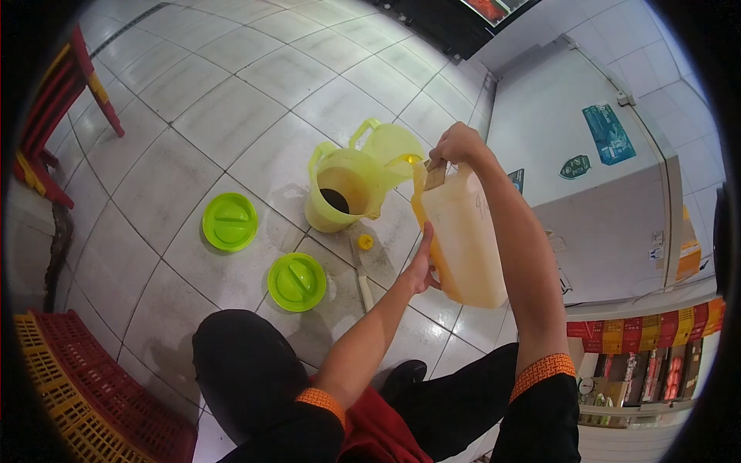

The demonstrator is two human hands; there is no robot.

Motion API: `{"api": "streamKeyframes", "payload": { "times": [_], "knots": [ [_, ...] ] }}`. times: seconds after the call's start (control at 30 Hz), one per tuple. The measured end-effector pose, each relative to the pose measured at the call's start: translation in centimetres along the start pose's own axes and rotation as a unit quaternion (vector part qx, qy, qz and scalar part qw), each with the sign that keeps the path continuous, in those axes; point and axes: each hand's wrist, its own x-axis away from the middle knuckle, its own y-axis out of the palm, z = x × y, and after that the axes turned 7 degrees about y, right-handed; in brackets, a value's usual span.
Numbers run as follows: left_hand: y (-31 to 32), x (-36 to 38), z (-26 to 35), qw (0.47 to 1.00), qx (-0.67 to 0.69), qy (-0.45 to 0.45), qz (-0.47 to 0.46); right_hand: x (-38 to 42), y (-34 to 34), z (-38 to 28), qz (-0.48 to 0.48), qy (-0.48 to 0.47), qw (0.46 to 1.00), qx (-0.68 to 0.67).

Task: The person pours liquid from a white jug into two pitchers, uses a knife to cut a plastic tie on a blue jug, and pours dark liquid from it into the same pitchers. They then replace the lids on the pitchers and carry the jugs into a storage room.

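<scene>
Red-yellow crates (85, 386) lower left; white freezer (571, 147) right.

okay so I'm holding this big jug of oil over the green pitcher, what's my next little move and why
Probably tip the jug a bit further. Its spout sits just over the front pitcher, which looks nearly empty, with your right hand at the handle and left hand steadying its side. Keep the tilt slow.

Head camera looks steeply down at floor (231, 100).
</scene>
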Motion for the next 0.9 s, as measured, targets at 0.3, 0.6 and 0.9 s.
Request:
{"api": "streamKeyframes", "payload": {
  "times": [0.3,0.6,0.9],
  "knots": [
    [0.7,0.2,0.2,1.000,0.012,0.006,0.008,-0.4,0.3,-0.1,0.027,-0.004,1.000,0.002],
    [0.9,0.6,0.7,1.000,0.026,-0.001,-0.005,-0.2,0.1,-0.4,0.036,-0.018,0.999,-0.010],
    [1.5,1.0,1.1,1.000,0.019,0.019,0.006,0.1,-0.1,-0.6,0.032,-0.017,0.999,0.005]
  ]
}}
